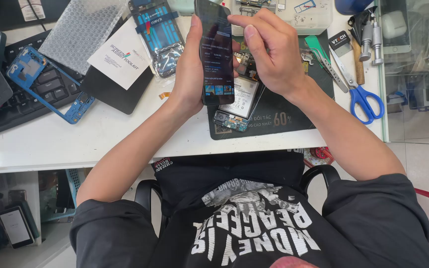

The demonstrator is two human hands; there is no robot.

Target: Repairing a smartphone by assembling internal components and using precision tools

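A black smartphone (215, 49) with its screen lit is held upright over the white desk (75, 139). My left hand (190, 69) grips it along its left edge. My right hand (269, 49) hovers on the phone's right side, with bent fingers reaching its top right corner and thumb close to the screen. Below the phone, an opened phone body with a battery and circuit board (239, 101) lies on a dark work mat (284, 116).
A blue phone frame (50, 84) rests on a black keyboard (26, 94) at left. Bubble wrap (80, 30), a white card (120, 57) and a phone part in plastic (160, 34) lie behind. Blue-handled scissors (361, 94), tweezers (331, 67) and screwdrivers (371, 34) sit at right.
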